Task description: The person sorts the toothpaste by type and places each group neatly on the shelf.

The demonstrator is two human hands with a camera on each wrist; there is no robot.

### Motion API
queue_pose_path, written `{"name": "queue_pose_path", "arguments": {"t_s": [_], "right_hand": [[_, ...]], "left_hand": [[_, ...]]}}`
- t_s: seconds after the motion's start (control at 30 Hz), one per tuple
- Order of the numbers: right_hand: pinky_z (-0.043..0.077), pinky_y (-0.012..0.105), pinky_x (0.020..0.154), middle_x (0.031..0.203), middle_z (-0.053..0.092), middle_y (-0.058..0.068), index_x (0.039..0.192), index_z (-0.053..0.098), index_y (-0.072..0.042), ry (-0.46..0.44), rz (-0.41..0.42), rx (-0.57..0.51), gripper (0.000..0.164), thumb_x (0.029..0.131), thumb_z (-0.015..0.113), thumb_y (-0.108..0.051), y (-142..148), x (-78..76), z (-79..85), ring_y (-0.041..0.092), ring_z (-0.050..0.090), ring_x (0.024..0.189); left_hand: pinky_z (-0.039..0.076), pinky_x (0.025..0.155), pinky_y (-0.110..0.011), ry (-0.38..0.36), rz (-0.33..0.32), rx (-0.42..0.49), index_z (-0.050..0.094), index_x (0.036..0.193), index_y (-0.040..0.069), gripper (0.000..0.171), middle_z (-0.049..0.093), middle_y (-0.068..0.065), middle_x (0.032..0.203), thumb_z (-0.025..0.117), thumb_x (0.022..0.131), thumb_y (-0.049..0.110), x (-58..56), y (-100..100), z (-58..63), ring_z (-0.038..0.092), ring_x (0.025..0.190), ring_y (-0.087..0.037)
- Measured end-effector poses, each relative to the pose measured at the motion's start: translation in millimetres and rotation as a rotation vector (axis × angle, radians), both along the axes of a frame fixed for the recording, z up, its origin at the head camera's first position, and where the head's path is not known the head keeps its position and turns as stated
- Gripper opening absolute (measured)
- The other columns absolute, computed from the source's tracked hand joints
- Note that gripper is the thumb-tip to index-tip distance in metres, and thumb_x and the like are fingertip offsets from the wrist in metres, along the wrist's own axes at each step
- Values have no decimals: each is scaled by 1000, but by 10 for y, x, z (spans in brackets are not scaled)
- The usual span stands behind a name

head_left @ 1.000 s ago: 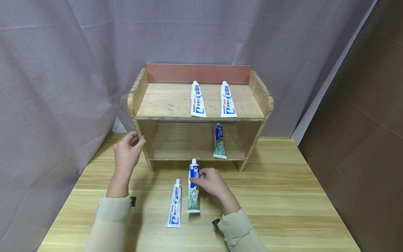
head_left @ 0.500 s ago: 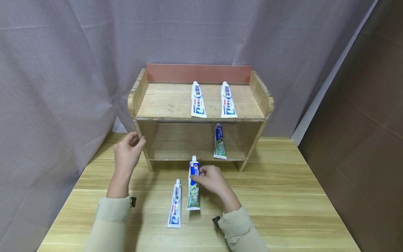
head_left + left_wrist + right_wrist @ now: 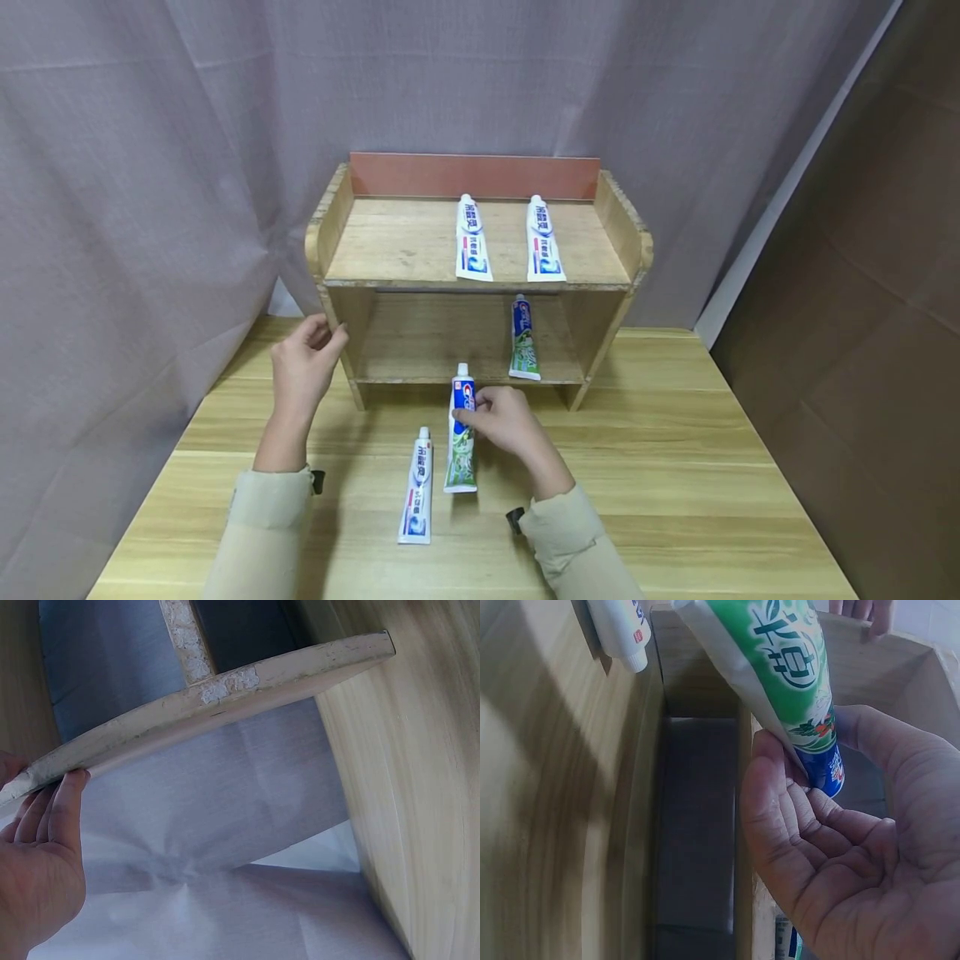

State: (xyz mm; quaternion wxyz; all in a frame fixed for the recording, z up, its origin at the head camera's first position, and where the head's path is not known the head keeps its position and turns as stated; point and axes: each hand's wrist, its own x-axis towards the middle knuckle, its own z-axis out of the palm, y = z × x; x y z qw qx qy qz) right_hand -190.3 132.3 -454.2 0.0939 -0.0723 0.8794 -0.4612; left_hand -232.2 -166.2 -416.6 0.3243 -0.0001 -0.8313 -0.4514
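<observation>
In the head view my right hand pinches a blue-and-green toothpaste tube by its upper part, cap pointing away, in front of the shelf. The right wrist view shows that tube between thumb and fingers. My left hand grips the left side panel of the wooden shelf; in the left wrist view its fingers lie against one face of the panel's edge. A white-and-blue toothpaste tube lies on the table, left of the held one.
Two white toothpaste tubes, one mid-shelf and one further right, lie on the upper board. A blue-and-green tube lies on the lower board, right side. A grey curtain hangs behind the wooden table.
My right hand has moved slightly forward, carrying the blue-and-green toothpaste tube toward the shelf's lower board. The left hand has stayed on the side panel.
</observation>
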Motion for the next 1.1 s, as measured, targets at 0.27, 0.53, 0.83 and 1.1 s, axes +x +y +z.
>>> {"name": "queue_pose_path", "arguments": {"t_s": [0.27,0.53,0.83,1.1], "right_hand": [[48,27,51,75,70,16,85,66,-6,16,7,0,26,88,77,-30,-17,-29,43,17,61,57],[48,27,51,72,68,12,86,66,-6,26,14,0,27,88,77,-31,-12,-75,57,27,64,62],[45,26,49,65,63,5,82,66,-7,48,25,4,26,89,76,-30,-4,-138,98,18,57,55],[50,28,51,71,67,14,83,67,-7,57,23,15,27,89,76,-31,-10,-198,141,20,62,58]], "left_hand": [[58,73,-15,7,-3,3,76,98,8,16,77,-9,96,73,91,22,-2,-2,-3,75,87,-22],[60,77,-36,14,-17,12,75,100,6,17,76,-12,97,72,91,20,5,5,5,75,89,-26],[61,75,-28,20,-10,2,75,98,6,15,76,-12,95,72,91,19,0,2,-2,75,88,-27],[55,72,-10,20,-11,4,75,97,7,15,77,-9,95,73,90,19,-6,5,0,76,87,-23]]}}
